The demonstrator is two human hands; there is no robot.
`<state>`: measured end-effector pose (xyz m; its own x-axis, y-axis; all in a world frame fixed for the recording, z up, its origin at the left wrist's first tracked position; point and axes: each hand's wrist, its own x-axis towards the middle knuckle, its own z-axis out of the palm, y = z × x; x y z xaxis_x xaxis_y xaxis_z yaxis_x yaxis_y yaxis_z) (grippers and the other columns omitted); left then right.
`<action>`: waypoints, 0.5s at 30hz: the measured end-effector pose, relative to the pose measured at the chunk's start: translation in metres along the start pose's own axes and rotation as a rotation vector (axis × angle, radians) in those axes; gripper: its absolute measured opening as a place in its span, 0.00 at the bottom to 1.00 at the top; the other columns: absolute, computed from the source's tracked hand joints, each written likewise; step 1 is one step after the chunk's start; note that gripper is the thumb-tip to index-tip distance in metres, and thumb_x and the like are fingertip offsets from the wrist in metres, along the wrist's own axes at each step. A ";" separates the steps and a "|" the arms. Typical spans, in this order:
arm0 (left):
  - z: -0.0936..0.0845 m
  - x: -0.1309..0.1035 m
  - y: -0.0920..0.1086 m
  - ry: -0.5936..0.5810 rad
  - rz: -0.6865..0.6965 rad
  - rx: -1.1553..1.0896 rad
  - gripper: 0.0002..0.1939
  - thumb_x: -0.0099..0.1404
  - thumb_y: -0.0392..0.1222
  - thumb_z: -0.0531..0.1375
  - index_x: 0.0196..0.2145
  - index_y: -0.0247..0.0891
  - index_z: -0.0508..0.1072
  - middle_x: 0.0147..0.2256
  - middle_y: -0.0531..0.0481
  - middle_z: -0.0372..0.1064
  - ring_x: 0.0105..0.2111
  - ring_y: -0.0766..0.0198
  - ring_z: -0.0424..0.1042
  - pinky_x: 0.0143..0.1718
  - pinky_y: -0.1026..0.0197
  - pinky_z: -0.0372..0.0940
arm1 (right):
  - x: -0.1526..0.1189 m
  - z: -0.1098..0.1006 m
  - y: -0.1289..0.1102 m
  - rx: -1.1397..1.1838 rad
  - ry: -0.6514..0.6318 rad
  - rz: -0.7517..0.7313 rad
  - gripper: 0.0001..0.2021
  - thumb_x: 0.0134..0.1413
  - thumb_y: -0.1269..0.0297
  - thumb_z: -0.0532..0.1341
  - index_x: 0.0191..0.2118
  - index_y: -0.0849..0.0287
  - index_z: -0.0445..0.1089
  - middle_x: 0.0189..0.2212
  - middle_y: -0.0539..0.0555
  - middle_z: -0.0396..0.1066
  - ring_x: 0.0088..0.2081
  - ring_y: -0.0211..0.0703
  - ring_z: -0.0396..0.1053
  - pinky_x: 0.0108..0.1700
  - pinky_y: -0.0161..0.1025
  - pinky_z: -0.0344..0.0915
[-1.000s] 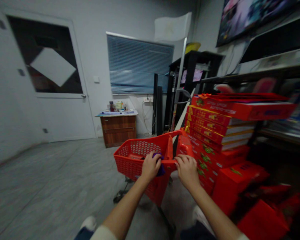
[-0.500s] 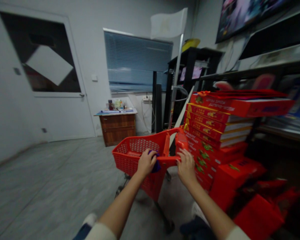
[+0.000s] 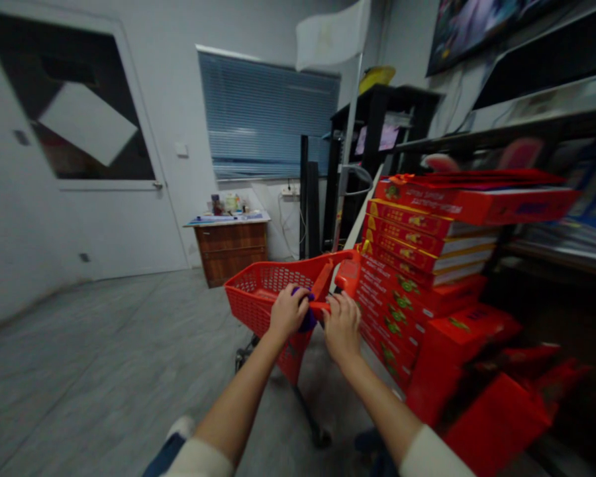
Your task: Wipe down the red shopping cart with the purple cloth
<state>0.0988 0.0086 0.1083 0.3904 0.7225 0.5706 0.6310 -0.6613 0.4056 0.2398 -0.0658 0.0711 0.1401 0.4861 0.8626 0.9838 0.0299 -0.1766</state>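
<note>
A red plastic shopping cart [image 3: 248,299] with a perforated basket stands on the floor in front of me. My left hand [image 3: 288,311] is closed on a purple cloth [image 3: 308,322], pressing it against the near rim of the cart by the handle. Much of the cloth is hidden under the fingers. Just to the right, my right hand [image 3: 342,326] has its fingers curled over the cart's red handle [image 3: 320,307]. A raised red part of the handle [image 3: 347,275] rises behind the right hand.
Red boxes [image 3: 402,291] are stacked close on the right, with red bags [image 3: 501,421] below. A wooden cabinet [image 3: 232,252] carrying small items stands by the back wall. A pole with a white sign [image 3: 332,40] rises behind the cart. A white door [image 3: 124,228] is at left.
My right hand has slid left along the handle, closer to the left hand. The cart has turned slightly, and the view has shifted a little. My left hand keeps the purple cloth.
</note>
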 end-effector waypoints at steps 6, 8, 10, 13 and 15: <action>-0.021 0.002 -0.028 -0.058 0.092 0.026 0.13 0.67 0.42 0.52 0.45 0.45 0.75 0.45 0.49 0.66 0.44 0.62 0.67 0.50 0.60 0.63 | 0.013 -0.010 0.005 0.071 -0.136 -0.108 0.20 0.66 0.64 0.47 0.59 0.58 0.62 0.57 0.60 0.66 0.57 0.46 0.60 0.58 0.45 0.53; -0.027 0.003 -0.044 -0.062 0.032 0.043 0.13 0.67 0.41 0.52 0.43 0.44 0.75 0.43 0.49 0.66 0.43 0.62 0.68 0.48 0.60 0.64 | 0.018 -0.009 0.014 0.064 -0.153 -0.117 0.21 0.67 0.60 0.47 0.60 0.58 0.62 0.60 0.60 0.63 0.60 0.49 0.57 0.60 0.47 0.51; -0.029 0.003 -0.051 -0.044 -0.002 0.045 0.13 0.67 0.41 0.52 0.43 0.44 0.76 0.43 0.49 0.66 0.42 0.62 0.68 0.48 0.60 0.64 | 0.018 -0.003 0.017 0.081 -0.161 -0.111 0.22 0.67 0.57 0.46 0.61 0.57 0.61 0.61 0.61 0.61 0.63 0.51 0.53 0.61 0.50 0.50; -0.028 0.001 -0.039 -0.015 0.057 0.015 0.13 0.67 0.41 0.53 0.43 0.44 0.75 0.43 0.48 0.66 0.44 0.62 0.67 0.50 0.59 0.63 | 0.012 0.010 0.011 0.137 -0.126 -0.055 0.23 0.67 0.57 0.44 0.63 0.57 0.57 0.61 0.61 0.61 0.64 0.50 0.52 0.60 0.51 0.51; -0.026 -0.001 -0.023 -0.009 0.146 -0.031 0.13 0.67 0.41 0.53 0.44 0.44 0.75 0.45 0.47 0.66 0.46 0.61 0.67 0.51 0.58 0.63 | 0.008 0.015 0.005 0.157 -0.101 -0.012 0.23 0.67 0.57 0.44 0.64 0.57 0.55 0.61 0.61 0.61 0.64 0.51 0.51 0.61 0.52 0.51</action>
<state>0.0664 0.0178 0.1175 0.4827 0.6200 0.6185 0.5460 -0.7653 0.3410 0.2442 -0.0490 0.0701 0.1090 0.5698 0.8145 0.9547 0.1682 -0.2454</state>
